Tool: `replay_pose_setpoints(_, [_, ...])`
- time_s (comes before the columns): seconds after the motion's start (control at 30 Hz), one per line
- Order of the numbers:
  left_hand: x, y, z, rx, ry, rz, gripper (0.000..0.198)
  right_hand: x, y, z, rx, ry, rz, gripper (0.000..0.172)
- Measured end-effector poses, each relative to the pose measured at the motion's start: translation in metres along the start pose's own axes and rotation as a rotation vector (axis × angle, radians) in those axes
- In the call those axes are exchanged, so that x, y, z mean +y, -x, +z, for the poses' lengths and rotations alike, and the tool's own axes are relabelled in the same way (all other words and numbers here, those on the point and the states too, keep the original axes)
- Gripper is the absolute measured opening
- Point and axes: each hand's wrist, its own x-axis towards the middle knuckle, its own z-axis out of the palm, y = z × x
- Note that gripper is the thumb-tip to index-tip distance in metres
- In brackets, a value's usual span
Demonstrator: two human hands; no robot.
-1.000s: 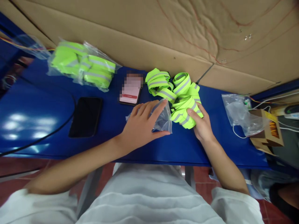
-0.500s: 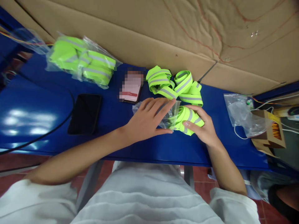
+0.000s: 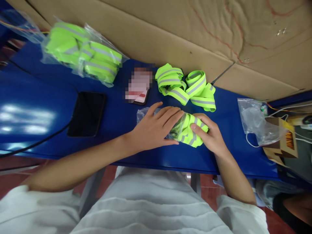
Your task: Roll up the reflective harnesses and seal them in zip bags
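My left hand holds a small clear plastic bag on the blue table, thumb under and fingers over its mouth. My right hand grips a folded neon-yellow reflective band and has its left end inside the bag's mouth. Two more loose neon-yellow reflective bands lie just behind my hands, near the cardboard.
A bagged bundle of bands lies at the back left. A dark phone and a lit phone rest on the table. Cardboard sheets stand behind. An empty clear bag, a small carton and cables are at the right.
My right hand pulled one folded band away from the pile towards me and pushed it into the bag. My left hand shifted right and opened the bag's mouth around it.
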Motion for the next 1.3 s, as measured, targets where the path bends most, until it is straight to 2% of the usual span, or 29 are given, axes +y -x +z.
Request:
replay_pose_setpoints(0.13, [0.004, 0.000, 0.003, -0.032, -0.030, 0.014, 0.094, 0.001, 0.003, -0.002, -0.028, 0.055, 0.004, 0.027])
replay_pose_setpoints(0.3, [0.014, -0.001, 0.007, -0.116, -0.037, 0.086, 0.096, 0.001, 0.005, 0.004, -0.071, 0.127, -0.087, 0.028])
replay_pose_setpoints(0.5, [0.016, -0.002, 0.008, -0.080, -0.035, -0.003, 0.110, 0.002, 0.005, 0.007, 0.014, 0.031, 0.005, 0.032])
replay_pose_setpoints(0.63, [0.017, -0.005, 0.011, -0.126, -0.066, 0.021, 0.105, 0.005, 0.006, 0.023, 0.139, -0.004, -0.006, 0.038])
replay_pose_setpoints(0.7, [0.017, -0.008, 0.011, -0.145, -0.077, 0.026, 0.103, 0.005, 0.006, 0.031, 0.162, 0.003, -0.028, 0.037])
replay_pose_setpoints(0.87, [0.011, -0.009, 0.000, -0.118, -0.052, 0.072, 0.114, 0.001, 0.003, 0.026, 0.172, -0.117, -0.013, 0.028])
replay_pose_setpoints(1.0, [0.006, -0.006, -0.006, -0.065, -0.103, 0.080, 0.097, -0.002, 0.002, 0.020, 0.188, -0.193, 0.025, 0.030])
replay_pose_setpoints(1.1, [0.007, -0.005, -0.002, -0.069, -0.143, 0.082, 0.085, -0.001, 0.002, 0.025, 0.209, -0.169, 0.005, 0.027])
replay_pose_setpoints(1.3, [0.008, -0.010, 0.010, -0.016, -0.214, 0.072, 0.079, 0.002, 0.006, 0.038, 0.274, 0.094, -0.163, 0.022])
